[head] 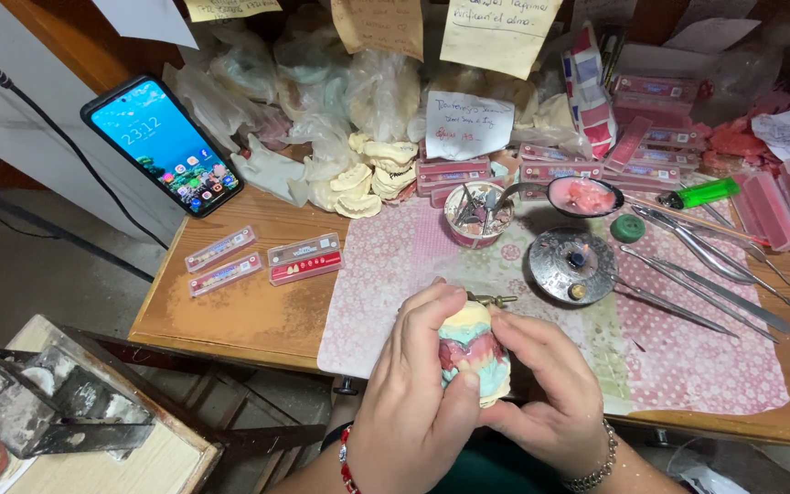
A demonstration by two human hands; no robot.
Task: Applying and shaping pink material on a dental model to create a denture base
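My left hand [418, 384] and my right hand [546, 384] together hold a dental cast model [475, 352] of cream plaster with pink wax gums and rows of teeth. They hold it upright just in front of the table's near edge. The left thumb presses against the model's front, and the right fingers wrap its right side. A small brass part [491, 298] sticks out at the model's top.
On the wooden table [240, 311] lie a pink patterned mat [688, 357], metal dental tools [706, 284], a round metal burner [571, 265], a spoon with pink wax [581, 196], a cup of burs [477, 212], tooth strips [304, 258], plaster casts [363, 178], and a leaning phone [162, 144].
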